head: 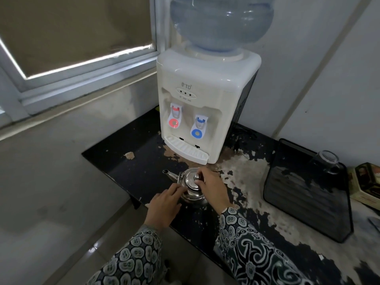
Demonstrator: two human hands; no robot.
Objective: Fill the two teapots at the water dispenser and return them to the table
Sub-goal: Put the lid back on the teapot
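Note:
A small steel teapot (190,187) stands on the worn black counter (131,161), its spout pointing left, just in front of the white water dispenser (205,99). My right hand (211,187) pinches the lid knob on top of the teapot. My left hand (164,206) rests against the pot's left side, fingers touching the folded handle; whether it grips is unclear. The dispenser has a red tap (174,118) on the left, a blue tap (198,128) on the right and a drip tray (186,149) below. Only one teapot is in view.
A black mesh tray (308,194) leans on the counter at the right, with an upturned glass (327,161) behind it and a tin box (368,184) at the far right. A window is at the upper left. The counter's left edge drops to the floor.

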